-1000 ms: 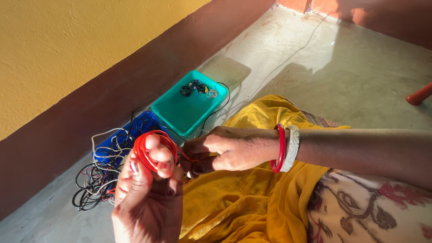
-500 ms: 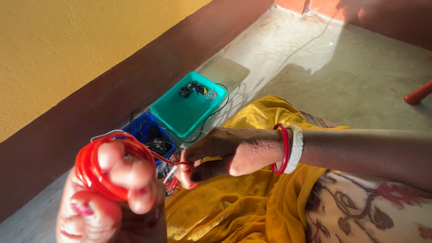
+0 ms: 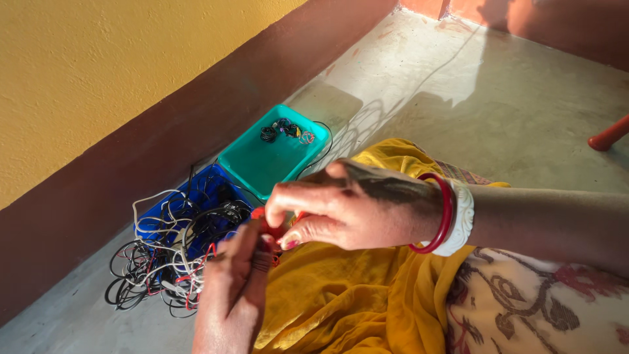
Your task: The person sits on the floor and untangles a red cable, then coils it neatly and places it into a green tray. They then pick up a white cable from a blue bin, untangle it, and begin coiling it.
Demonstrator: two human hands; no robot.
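Here, both hands meeting just above the lap, over yellow cloth (image 3: pixel 341 295). Right hand (image 3: pixel 354 206) closed in a pinch on a red wire (image 3: pixel 274 229), thumb and forefinger pressing it; only a small red piece visible between the fingers. Left hand (image 3: pixel 236 282) coming up from 6 o'clock, fingers bent and touching the same wire from below; whether really clamping it, cannot tell, because the back of the hand hides the fingertips. Red and white bangles (image 3: pixel 452 216) on the right wrist.

Probably very light, thin and springy, with a smooth, rather slippery coating; likely to uncoil if released. Best taken with fingertips near the end of the loop, tight pinch, not the whole palm.

At 9 o'clock of the hands, a tangle of black, white and red wires (image 3: pixel 157 262) spilling from a blue tray (image 3: pixel 196 187). At 11 o'clock, a teal tray (image 3: pixel 262 164) with a few small coils (image 3: pixel 285 129) in its far corner.
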